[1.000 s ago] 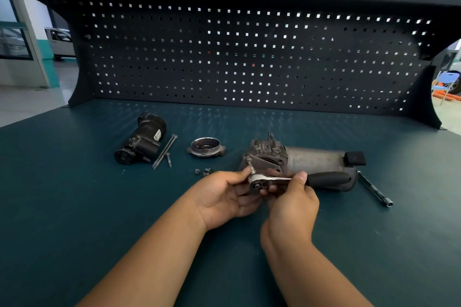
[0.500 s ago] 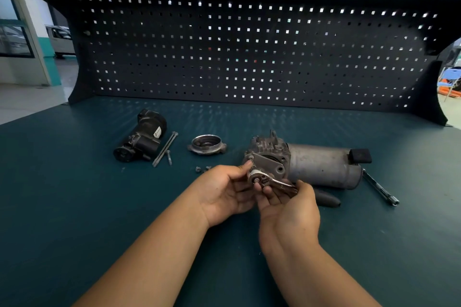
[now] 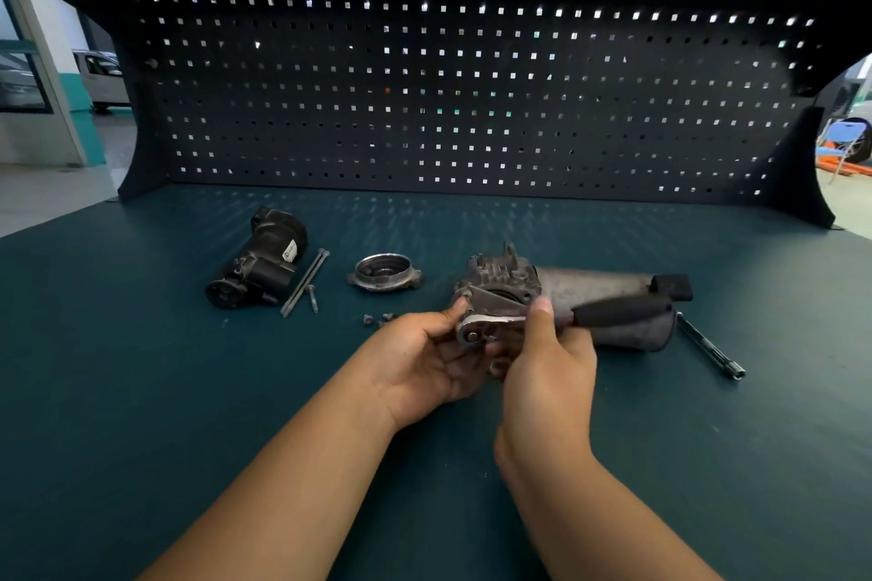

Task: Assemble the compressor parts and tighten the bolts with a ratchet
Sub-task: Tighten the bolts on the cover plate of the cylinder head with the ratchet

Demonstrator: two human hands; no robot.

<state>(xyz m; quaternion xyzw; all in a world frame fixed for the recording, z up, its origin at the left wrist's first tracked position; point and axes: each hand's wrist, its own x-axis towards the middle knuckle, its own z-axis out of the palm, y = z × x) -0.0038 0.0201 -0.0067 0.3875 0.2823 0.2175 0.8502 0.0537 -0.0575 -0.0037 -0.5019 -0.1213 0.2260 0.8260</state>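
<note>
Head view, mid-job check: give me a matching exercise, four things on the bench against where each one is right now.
Things:
1. ratchet
2. black motor unit
3. round metal cap
4. slim metal rod

Places:
A. lying on the bench, right of the compressor body
B. far left, beside the long bolts
C. held by the left hand and right hand at the front end of the compressor body
D. between the black motor unit and the compressor body, open side up

Pairs: 1-C, 2-B, 3-D, 4-A
</note>
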